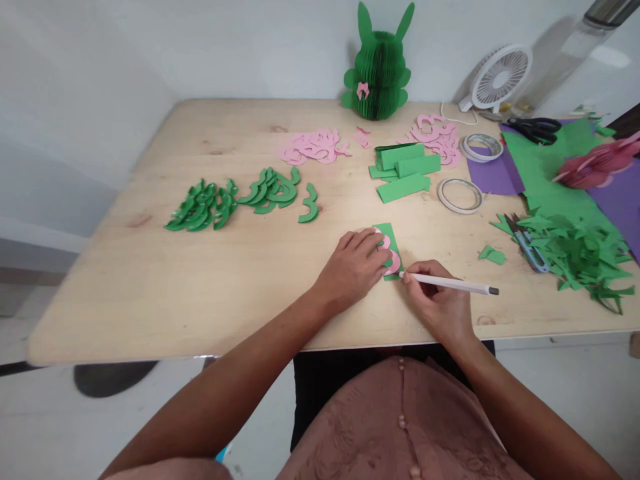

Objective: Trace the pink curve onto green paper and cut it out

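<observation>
Near the front edge of the table, a green paper strip point(397, 272) lies flat with a scalloped pink paper shape point(394, 262) on top of it. My left hand point(353, 267) has its bent fingers pressed on the pink shape, holding it against the strip and covering part of both. A white pen point(450, 283) is pinched in my right hand point(443, 300). Its tip touches the strip beside the lower end of the pink shape, and its dark end points right.
Green curved cutouts point(200, 207) lie left; pink cutouts point(315, 147) and folded green strips point(405, 187) lie behind my hands. A green honeycomb paper figure point(381, 73) stands at the back. Right are tape rolls point(461, 195), blue-handled snips point(533, 250), green scraps point(580, 253), black scissors point(535, 129) and a fan point(500, 79).
</observation>
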{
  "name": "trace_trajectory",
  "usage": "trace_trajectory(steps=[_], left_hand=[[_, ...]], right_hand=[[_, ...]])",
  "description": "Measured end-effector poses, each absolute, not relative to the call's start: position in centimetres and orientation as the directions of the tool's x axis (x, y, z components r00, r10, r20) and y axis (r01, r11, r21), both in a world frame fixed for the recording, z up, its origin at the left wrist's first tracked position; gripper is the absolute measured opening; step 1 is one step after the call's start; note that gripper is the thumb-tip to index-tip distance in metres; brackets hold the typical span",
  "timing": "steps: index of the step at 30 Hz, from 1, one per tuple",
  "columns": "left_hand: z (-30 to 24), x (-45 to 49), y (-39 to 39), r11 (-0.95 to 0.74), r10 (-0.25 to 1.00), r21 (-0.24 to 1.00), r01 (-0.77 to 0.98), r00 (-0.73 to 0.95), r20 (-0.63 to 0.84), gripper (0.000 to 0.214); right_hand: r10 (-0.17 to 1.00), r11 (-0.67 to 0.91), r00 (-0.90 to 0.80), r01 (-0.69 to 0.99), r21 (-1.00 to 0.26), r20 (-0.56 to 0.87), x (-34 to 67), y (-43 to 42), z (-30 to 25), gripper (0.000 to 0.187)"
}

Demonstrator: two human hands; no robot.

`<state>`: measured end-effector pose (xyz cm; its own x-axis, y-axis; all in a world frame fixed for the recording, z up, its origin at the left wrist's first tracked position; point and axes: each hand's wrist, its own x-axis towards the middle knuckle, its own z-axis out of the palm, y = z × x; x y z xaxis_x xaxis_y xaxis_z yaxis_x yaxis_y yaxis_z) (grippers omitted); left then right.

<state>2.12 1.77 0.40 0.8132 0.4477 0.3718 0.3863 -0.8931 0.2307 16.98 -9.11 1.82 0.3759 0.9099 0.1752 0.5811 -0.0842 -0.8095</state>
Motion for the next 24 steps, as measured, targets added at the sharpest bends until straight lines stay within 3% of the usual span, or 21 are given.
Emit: trace_trajectory(steps=[18,24], left_hand=[[0.26,2.07,1.83,-0.897,0.44,0.223,0.381,0.816,0.376,0.02],[0.3,2.05,1.83,-0.894,0.445,0.239,0.379,0.815,0.37,0.02]], right_hand=[[0.879,-0.122,0.435,0.603,-0.788,0.196,16.97,-9.12,2.08,0.007],[0.841,-0.085,0.497,0.51,-0.856,0.214,17.26,-9.09,1.94,0.01]])
